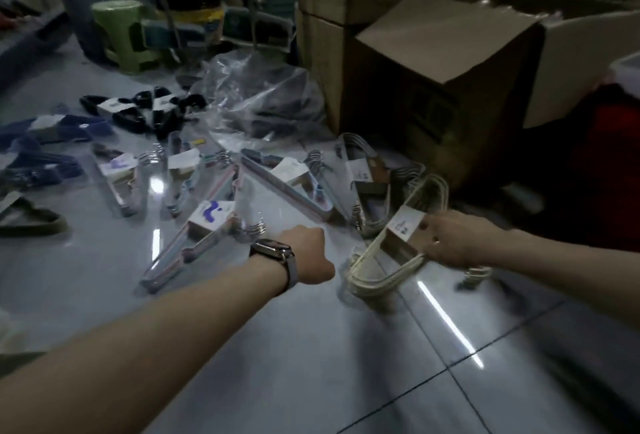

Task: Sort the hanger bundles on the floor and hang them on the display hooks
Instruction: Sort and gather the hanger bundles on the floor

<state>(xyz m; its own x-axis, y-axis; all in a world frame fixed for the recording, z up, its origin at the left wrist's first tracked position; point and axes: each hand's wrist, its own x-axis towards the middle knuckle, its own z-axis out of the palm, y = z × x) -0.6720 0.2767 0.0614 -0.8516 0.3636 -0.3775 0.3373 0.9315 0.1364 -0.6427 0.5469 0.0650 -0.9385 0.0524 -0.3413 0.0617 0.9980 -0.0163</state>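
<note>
The floor (311,364) is made of smooth tiles, so shiny that lights are mirrored in it. The big box (433,63) is made of dull brown cardboard. The bag (263,98) is made of clear, crinkly plastic. The cream hanger bundle (377,274) looks smooth, and a white paper label (407,226) is wrapped round it. Shiny metal hooks (258,226) are seen nearby.

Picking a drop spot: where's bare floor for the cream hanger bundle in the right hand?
Free: the grey tile floor nearest the person, this side of the pastel striped hanger bundle. Crowded: the band from the navy blue hanger bundles across to the brown cardboard box.
</note>
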